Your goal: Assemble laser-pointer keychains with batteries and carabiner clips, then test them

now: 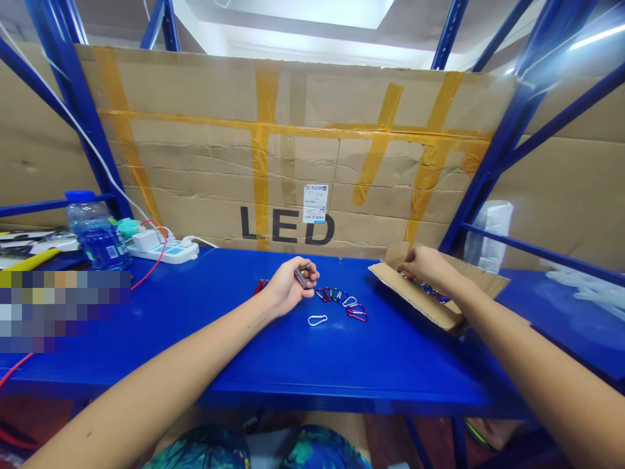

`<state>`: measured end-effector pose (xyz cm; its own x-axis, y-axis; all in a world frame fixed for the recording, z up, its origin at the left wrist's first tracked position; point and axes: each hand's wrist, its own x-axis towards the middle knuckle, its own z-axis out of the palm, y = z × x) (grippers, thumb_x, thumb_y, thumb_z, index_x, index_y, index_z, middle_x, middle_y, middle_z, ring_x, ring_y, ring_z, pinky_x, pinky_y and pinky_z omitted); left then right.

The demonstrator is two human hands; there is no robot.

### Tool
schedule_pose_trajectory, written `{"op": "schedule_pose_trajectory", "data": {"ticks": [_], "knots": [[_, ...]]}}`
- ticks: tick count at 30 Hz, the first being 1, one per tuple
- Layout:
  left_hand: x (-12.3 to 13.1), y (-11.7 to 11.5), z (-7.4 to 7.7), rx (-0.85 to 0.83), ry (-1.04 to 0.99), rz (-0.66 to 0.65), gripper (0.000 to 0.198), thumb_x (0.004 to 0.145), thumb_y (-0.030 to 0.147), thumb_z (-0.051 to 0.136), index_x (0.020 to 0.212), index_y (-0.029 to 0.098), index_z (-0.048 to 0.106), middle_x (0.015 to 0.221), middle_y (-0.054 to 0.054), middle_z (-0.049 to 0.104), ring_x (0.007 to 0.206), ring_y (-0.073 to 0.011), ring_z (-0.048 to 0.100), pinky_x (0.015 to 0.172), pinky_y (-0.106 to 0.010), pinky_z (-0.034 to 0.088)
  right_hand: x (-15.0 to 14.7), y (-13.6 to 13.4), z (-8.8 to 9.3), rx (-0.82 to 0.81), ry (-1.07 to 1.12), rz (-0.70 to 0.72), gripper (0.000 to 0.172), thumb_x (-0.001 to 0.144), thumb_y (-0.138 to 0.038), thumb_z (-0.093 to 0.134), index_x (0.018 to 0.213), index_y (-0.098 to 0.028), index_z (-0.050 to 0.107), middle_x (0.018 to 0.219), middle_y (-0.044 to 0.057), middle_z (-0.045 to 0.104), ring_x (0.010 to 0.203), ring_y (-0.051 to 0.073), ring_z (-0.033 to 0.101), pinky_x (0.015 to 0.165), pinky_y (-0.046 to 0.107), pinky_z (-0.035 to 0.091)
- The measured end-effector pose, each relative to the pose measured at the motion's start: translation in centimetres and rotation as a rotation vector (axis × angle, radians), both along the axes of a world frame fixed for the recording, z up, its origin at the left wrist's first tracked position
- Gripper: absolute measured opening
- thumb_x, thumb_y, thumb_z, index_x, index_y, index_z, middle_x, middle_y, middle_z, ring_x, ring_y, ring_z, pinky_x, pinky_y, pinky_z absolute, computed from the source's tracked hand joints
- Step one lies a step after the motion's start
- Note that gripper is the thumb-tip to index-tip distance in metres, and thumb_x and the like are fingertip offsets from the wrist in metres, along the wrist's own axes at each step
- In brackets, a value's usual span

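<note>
My left hand [289, 283] rests on the blue shelf top [303, 365] with its fingers curled around a small carabiner [301, 277]. Right beside it lies a chain of coloured carabiners [342, 301], and a single white carabiner [317, 320] lies just in front of the chain. My right hand [424, 266] reaches into a small open cardboard box [430, 303]; its fingers are curled inside over more carabiners, and what they grip is hidden.
A taped cardboard sheet marked LED [293, 150] walls off the back. At the left stand a water bottle [96, 231] and a white power strip [163, 247] with a red cable. Blue rack posts [493, 163] rise at both sides. A white bag [488, 234] sits at the right.
</note>
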<state>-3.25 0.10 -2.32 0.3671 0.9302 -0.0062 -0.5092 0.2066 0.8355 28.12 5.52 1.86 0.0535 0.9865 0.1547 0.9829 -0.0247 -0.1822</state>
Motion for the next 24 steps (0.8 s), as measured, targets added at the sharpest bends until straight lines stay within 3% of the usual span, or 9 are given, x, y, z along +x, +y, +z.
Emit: {"op": "schedule_pose_trajectory", "data": {"ticks": [3, 5, 8, 11, 16, 20, 22, 24], "knots": [[0.1, 0.0, 0.0, -0.011, 0.051, 0.027, 0.019, 0.074, 0.032, 0.057, 0.068, 0.014, 0.054, 0.063, -0.001, 0.049, 0.050, -0.0082, 0.039, 0.043, -0.020, 0.024, -0.1, -0.6, -0.2, -0.135, 0.034, 0.047, 0.038, 0.083, -0.048, 0.057, 0.077, -0.013, 0.069, 0.079, 0.014, 0.072, 0.067, 0.023, 0.067, 0.057, 0.029, 0.044], [0.1, 0.0, 0.0, -0.010, 0.094, 0.041, 0.022, 0.075, 0.035, 0.058, 0.068, 0.015, 0.054, 0.065, -0.002, 0.051, 0.051, -0.0083, 0.041, 0.043, -0.019, 0.024, -0.4, -1.2, -0.4, -0.208, -0.034, 0.091, 0.040, 0.079, -0.051, 0.063, 0.085, -0.012, 0.069, 0.090, 0.015, 0.073, 0.076, 0.025, 0.068, 0.061, 0.031, 0.046], [0.1, -0.1, 0.1, -0.010, 0.142, 0.046, 0.025, 0.076, 0.038, 0.060, 0.070, 0.015, 0.054, 0.066, -0.001, 0.051, 0.051, -0.0081, 0.040, 0.042, -0.019, 0.024, -1.2, -2.5, -1.5, -0.194, -0.170, 0.105, 0.032, 0.078, -0.034, 0.066, 0.099, -0.010, 0.066, 0.106, 0.019, 0.070, 0.090, 0.029, 0.067, 0.068, 0.031, 0.046], [0.1, -0.1, 0.2, -0.004, 0.155, 0.056, 0.025, 0.076, 0.038, 0.062, 0.072, 0.015, 0.055, 0.065, 0.000, 0.050, 0.052, -0.0079, 0.040, 0.042, -0.019, 0.024, -2.1, -4.1, -3.3, -0.120, -0.222, 0.098, 0.029, 0.082, -0.013, 0.051, 0.109, -0.009, 0.061, 0.110, 0.022, 0.068, 0.099, 0.030, 0.066, 0.072, 0.032, 0.045], [0.2, -0.4, 0.3, 0.006, 0.191, 0.058, 0.023, 0.078, 0.036, 0.060, 0.073, 0.015, 0.054, 0.065, 0.000, 0.049, 0.051, -0.0070, 0.039, 0.042, -0.018, 0.024, -2.8, -6.4, -5.4, 0.018, -0.377, 0.119, 0.038, 0.082, -0.006, 0.044, 0.117, -0.009, 0.058, 0.112, 0.023, 0.067, 0.100, 0.032, 0.067, 0.073, 0.035, 0.045], [0.4, -0.6, 0.4, 0.000, 0.217, 0.056, 0.023, 0.078, 0.036, 0.059, 0.073, 0.014, 0.054, 0.065, 0.000, 0.049, 0.050, -0.0068, 0.038, 0.042, -0.018, 0.023, -1.4, -5.7, -3.7, -0.091, -0.314, 0.211, 0.033, 0.084, -0.024, 0.054, 0.113, -0.011, 0.063, 0.108, 0.020, 0.070, 0.094, 0.032, 0.068, 0.074, 0.036, 0.047], [0.4, -0.6, 0.4, 0.000, 0.221, 0.051, 0.023, 0.079, 0.036, 0.059, 0.073, 0.014, 0.054, 0.065, 0.000, 0.049, 0.050, -0.0069, 0.038, 0.042, -0.018, 0.023, -0.5, -4.6, -2.2, -0.153, -0.235, 0.263, 0.029, 0.087, -0.034, 0.053, 0.099, -0.014, 0.070, 0.102, 0.017, 0.072, 0.089, 0.029, 0.068, 0.074, 0.034, 0.048], [0.4, -0.6, 0.4, 0.003, 0.221, 0.046, 0.023, 0.080, 0.036, 0.058, 0.073, 0.014, 0.054, 0.066, 0.000, 0.048, 0.050, -0.0069, 0.038, 0.042, -0.018, 0.023, -0.1, -3.4, -0.9, -0.184, -0.161, 0.308, 0.028, 0.089, -0.026, 0.046, 0.089, -0.015, 0.072, 0.099, 0.014, 0.073, 0.088, 0.025, 0.068, 0.075, 0.031, 0.048]]}}
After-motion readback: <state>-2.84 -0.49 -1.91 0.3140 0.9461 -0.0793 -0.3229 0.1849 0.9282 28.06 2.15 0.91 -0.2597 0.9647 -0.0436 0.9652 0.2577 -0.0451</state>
